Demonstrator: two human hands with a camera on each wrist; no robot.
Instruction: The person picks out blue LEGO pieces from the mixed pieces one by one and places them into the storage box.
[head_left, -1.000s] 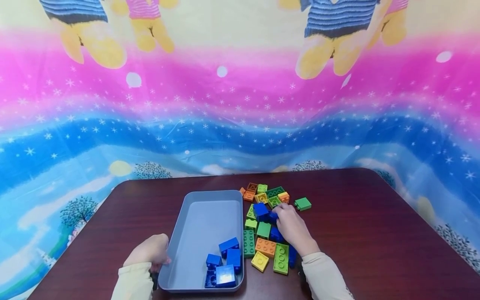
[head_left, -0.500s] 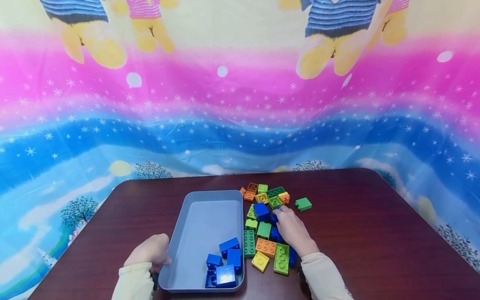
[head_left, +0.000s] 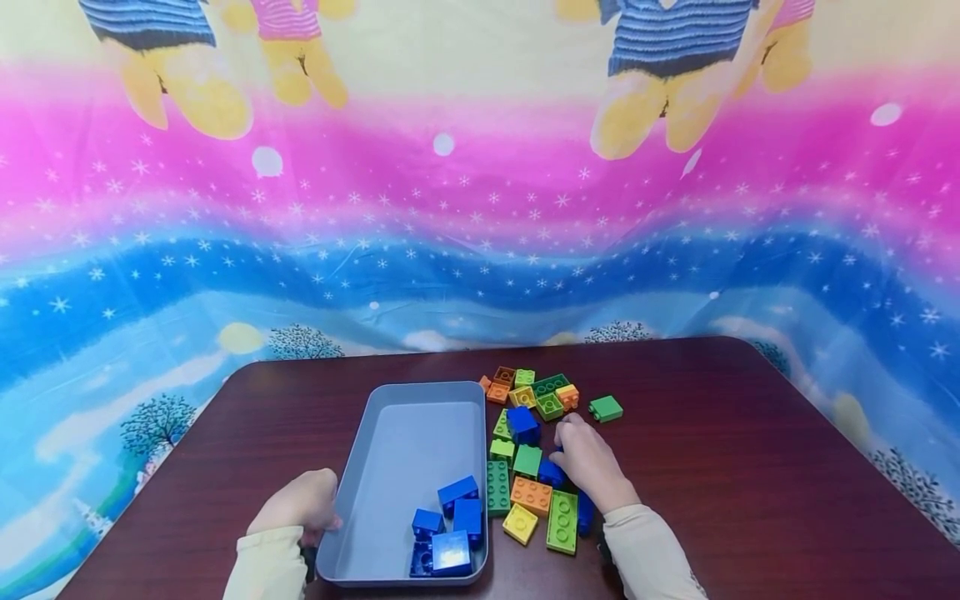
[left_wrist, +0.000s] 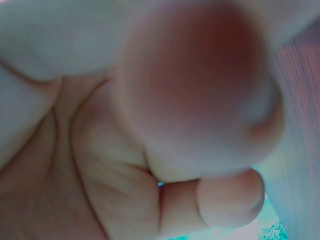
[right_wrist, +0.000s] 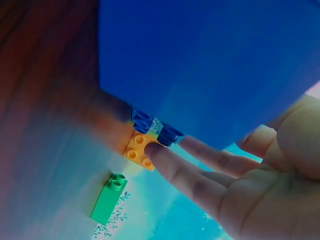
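At the left side of the grey tray [head_left: 408, 450], my left hand [head_left: 296, 500] holds the rim, one fingertip reaching just over it. Its curled fingers [left_wrist: 230, 197] fill the left wrist view, where the rim is hidden. My right hand [head_left: 591, 462] is among the loose bricks with a mostly hidden blue brick [head_left: 558, 449] between thumb and fingers. In the right wrist view its long fingers [right_wrist: 200, 192] reach past a large blue face [right_wrist: 210, 65] that covers the thumb. Several blue bricks [head_left: 468, 518] lie in the tray's near right corner.
Right of the tray lie green, yellow and orange bricks [head_left: 532, 494], mixed with a blue brick [head_left: 522, 425] and another blue brick [head_left: 585, 512] by my right wrist. One green brick [head_left: 606, 408] lies apart. The dark wooden table [head_left: 750, 467] meets a printed cloth [head_left: 480, 208] behind.
My right hand has shifted slightly right, away from the upright blue brick, and the blue brick at its fingertips has left that spot. The left hand and tray have stayed put.
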